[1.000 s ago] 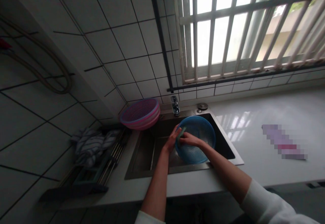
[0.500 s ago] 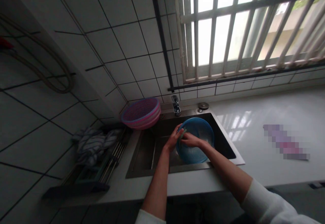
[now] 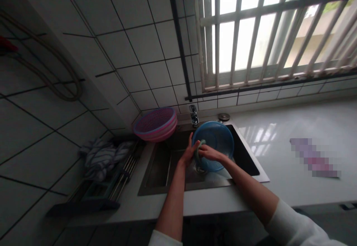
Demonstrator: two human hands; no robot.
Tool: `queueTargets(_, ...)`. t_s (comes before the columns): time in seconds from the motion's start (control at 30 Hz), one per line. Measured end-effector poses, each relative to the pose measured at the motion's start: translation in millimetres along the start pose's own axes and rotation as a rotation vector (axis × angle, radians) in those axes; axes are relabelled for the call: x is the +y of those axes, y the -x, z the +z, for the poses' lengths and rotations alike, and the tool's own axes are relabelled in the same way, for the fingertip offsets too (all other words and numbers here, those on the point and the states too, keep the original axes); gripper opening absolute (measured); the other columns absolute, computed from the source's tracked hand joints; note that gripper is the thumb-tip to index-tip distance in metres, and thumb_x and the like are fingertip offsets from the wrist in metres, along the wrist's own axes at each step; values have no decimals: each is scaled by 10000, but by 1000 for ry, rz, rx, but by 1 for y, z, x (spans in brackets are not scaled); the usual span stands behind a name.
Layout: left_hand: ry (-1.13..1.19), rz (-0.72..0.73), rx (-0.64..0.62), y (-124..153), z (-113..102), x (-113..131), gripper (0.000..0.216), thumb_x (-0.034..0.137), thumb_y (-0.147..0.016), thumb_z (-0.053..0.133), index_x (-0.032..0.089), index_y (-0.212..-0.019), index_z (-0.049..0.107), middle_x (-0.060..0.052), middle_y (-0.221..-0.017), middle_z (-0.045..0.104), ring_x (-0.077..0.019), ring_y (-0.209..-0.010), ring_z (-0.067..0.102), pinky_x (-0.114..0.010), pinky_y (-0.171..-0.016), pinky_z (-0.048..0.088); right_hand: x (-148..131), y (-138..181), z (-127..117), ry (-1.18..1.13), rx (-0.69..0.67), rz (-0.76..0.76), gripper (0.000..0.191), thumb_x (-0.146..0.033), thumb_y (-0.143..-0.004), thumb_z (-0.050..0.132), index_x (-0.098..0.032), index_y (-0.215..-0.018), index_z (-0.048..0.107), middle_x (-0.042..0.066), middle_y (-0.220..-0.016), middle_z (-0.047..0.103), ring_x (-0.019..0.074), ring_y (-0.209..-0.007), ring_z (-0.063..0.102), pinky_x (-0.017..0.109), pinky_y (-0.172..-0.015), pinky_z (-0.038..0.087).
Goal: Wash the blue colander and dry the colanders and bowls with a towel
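Pinching a limp green cloth (image 3: 202, 142) at the left rim of a round, translucent blue plastic basin (image 3: 222, 136): right hand (image 3: 208, 152), below the frame's centre. The left hand (image 3: 189, 152) clasps that rim, one finger extended. Around the basin, a rectangular metal sink (image 3: 157, 171) is set into a glossy white worktop (image 3: 276, 157). Upper left, dark-jointed white tiles (image 3: 134, 47); upper right, a barred window (image 3: 262, 14).

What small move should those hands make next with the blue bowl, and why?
Perhaps slide the green cloth slightly along the rim of the blue bowl: the right hand seems to hold it at the bowl's left edge, where the left hand could steady things.
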State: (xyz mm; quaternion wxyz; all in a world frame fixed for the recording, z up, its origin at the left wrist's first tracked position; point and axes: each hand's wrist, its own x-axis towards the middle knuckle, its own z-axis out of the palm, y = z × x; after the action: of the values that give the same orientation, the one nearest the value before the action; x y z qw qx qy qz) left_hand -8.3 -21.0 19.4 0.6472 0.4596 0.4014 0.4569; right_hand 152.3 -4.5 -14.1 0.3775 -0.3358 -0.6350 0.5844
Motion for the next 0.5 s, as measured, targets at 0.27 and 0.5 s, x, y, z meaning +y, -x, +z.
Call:
queueTargets(0.27,61,-77,-144,-3,7,-7,745,656,-855,791,260,-1464,625,-111,-1365,738,-333,-1281,678,-505,-1172,474,-2,-11,-16,-44,479,-46,347,-551,-847,596,-205,-836,625,25,-817,625,186,-759,554,292,-697,466)
queueTargets(0.5,-62,-119,14,-2,0,-3,851,860,-791,682,178,-1299,723,-123,-1141,789,-336,-1167,709,-432,-1030,547,10,-3,0,0,-154,46,286,-460,-826,663,-177,-829,699,33,-805,672,174,-722,572,287,-684,484)
